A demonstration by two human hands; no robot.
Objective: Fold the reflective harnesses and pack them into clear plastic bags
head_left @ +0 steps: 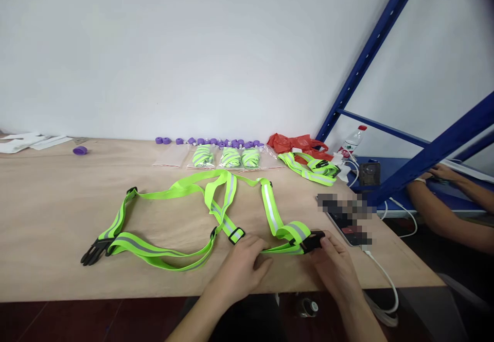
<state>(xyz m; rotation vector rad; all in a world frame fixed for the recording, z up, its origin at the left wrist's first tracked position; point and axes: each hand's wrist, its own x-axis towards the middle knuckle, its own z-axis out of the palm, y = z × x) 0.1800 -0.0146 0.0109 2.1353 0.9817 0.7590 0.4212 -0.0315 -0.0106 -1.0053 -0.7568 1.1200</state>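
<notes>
A yellow-green reflective harness (229,198) with grey stripes lies spread in loops over the table. One black prong buckle (94,252) rests at its left end. My left hand (243,267) is closed on the harness strap at the front, right beside a black slide adjuster (236,235); its fingertips are partly hidden. At the right end, my right hand (335,259) pinches a black buckle piece (313,240) between thumb and fingers. The strap forms a raised loop (299,230) just left of that buckle.
Bagged reflective straps (230,157) and several purple rolled items (214,141) line the wall. Another harness (309,169) lies by a red plastic bag (297,143). A phone (343,223) with a cable lies right, near a blue rack (363,64). Another person's arm (443,208) is beyond.
</notes>
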